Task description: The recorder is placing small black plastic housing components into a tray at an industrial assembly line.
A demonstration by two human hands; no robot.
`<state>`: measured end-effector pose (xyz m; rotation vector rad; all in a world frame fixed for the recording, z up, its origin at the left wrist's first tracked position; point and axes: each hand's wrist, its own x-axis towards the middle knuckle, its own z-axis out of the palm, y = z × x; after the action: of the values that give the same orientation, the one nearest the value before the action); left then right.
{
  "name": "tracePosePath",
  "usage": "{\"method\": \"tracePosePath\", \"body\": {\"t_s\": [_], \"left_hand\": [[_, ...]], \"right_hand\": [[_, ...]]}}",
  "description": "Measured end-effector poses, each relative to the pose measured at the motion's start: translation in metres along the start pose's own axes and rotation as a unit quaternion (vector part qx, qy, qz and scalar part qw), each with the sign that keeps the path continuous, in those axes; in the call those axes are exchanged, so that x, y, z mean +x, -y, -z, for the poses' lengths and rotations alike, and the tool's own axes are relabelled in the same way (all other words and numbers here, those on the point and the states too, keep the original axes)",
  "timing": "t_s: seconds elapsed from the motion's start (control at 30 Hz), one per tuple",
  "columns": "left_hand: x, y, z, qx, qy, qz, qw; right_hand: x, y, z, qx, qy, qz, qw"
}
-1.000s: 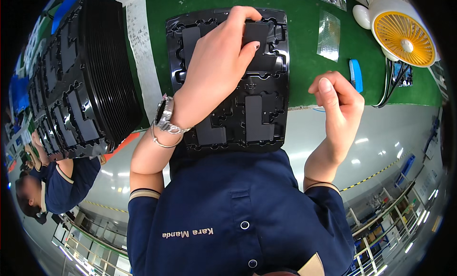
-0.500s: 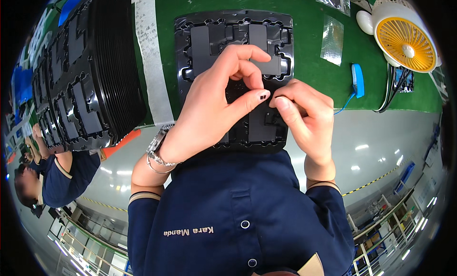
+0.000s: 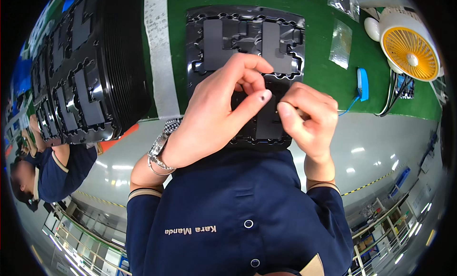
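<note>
My left hand point(image 3: 212, 109) hovers over a black plastic tray point(image 3: 245, 11), its fingers loosely curled and its thumb stretched toward the right. On that thumb's tip sits a tiny black pad point(image 3: 263, 98). Just to the right, apart from the thumb, my right hand point(image 3: 312, 116) is closed, index finger and thumb pinched; whatever is between them is too small to make out. Flat dark grey L-shaped pieces point(image 3: 271, 40) lie in the tray's moulded pockets. Both hands cover part of the tray's near half.
A tall stack of similar black trays point(image 3: 121, 57) stands at left, beside a pale strip point(image 3: 159, 47) on the green table. To the right are a clear bubble bag point(image 3: 341, 45), a blue corded object point(image 3: 362, 84) and a yellow-white fan point(image 3: 412, 59). A co-worker point(image 3: 71, 173) is at far left.
Two tiny black pads showed on my left thumb before; one shows now. My right hand has moved slightly right and down, away from the thumb. The view has shifted a little.
</note>
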<state>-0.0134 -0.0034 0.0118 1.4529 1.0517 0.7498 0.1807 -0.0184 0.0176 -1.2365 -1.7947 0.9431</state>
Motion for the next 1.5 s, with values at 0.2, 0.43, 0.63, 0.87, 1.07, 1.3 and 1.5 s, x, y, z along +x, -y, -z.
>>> {"method": "tracePosePath", "body": {"t_s": [0.2, 0.43, 0.63, 0.87, 1.07, 1.3, 1.5], "left_hand": [[-0.045, 0.035, 0.03, 0.377, -0.072, -0.062, 0.921], [-0.069, 0.045, 0.018, 0.469, -0.004, -0.009, 0.883], [-0.065, 0.04, 0.013, 0.43, -0.031, 0.003, 0.902], [-0.084, 0.028, 0.022, 0.019, 0.033, 0.198, 0.98], [-0.076, 0.03, 0.02, -0.097, 0.064, 0.232, 0.966], [-0.049, 0.009, 0.024, -0.259, 0.069, 0.199, 0.943], [-0.042, 0.003, 0.022, -0.231, 0.064, 0.176, 0.955]], "right_hand": [[-0.007, -0.012, -0.01, 0.079, -0.011, -0.067, 0.995], [-0.005, -0.007, -0.025, 0.097, 0.041, -0.095, 0.99], [-0.009, -0.001, -0.025, 0.103, 0.052, -0.094, 0.989], [-0.014, 0.0, -0.024, 0.103, 0.07, -0.105, 0.987], [-0.015, 0.002, -0.032, 0.088, 0.085, -0.085, 0.989], [-0.008, 0.014, -0.024, 0.076, 0.102, -0.112, 0.986], [-0.005, 0.019, -0.02, 0.082, 0.096, -0.113, 0.986]]}}
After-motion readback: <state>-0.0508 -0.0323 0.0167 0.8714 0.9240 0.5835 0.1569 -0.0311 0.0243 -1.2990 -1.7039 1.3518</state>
